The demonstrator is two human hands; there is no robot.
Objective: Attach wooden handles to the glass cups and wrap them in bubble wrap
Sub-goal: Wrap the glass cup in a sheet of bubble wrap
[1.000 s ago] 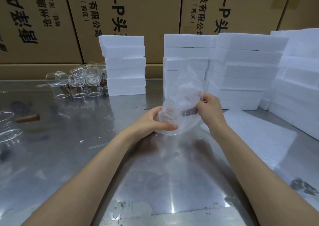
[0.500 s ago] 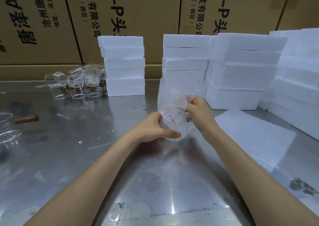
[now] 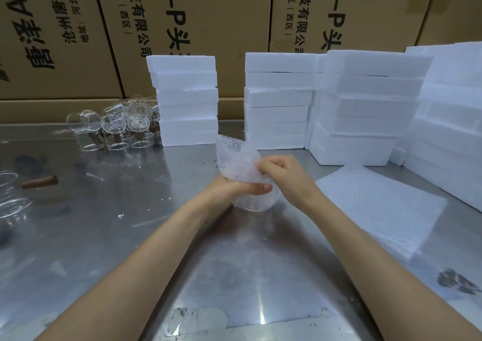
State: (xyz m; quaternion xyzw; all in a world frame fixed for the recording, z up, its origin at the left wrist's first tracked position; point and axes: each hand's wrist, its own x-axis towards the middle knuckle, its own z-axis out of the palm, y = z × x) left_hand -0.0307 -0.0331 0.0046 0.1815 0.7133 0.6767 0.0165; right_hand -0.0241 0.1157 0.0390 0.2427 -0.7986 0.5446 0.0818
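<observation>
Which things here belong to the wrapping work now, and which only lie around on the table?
In the job:
- left hand and right hand, both holding the bubble wrap
- glass cup inside the wrap
- spare bubble wrap sheets
- waiting glass cups
- loose wooden handle

Lying about:
- foam blocks
- cardboard boxes

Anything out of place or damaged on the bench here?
One loose wooden handle lies on its side at the left of the metal table, apart from the cluster of glass cups. No breakage or spill shows.
</observation>
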